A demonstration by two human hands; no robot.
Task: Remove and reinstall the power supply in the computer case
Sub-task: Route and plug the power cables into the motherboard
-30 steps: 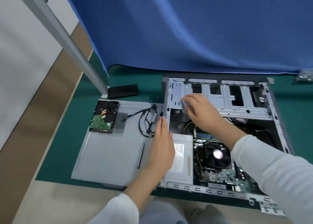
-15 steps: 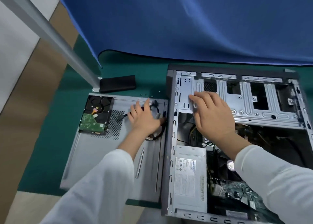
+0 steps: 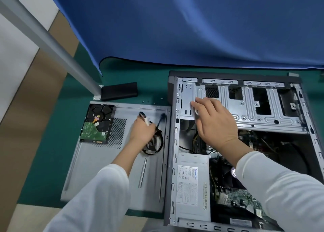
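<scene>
1. Silver boxy metal power supply (image 3: 191, 188) with white label, seated in near-left corner of open grey metal computer case (image 3: 245, 119) lying on its side.
2. Right hand (image 3: 215, 121) flat on drive cage, fingers straight, grip released.
3. Left hand (image 3: 142, 132) clenched around coiled black cables (image 3: 154, 144) on flat grey side panel (image 3: 105, 161).
4. Beside: bare black hard drive (image 3: 98, 125), slim silver screwdriver (image 3: 142, 172).
5. Underneath: green worktop mat (image 3: 52, 144); behind, draped blue cloth (image 3: 192, 25); left, slanted grey metal post (image 3: 43, 37).
</scene>
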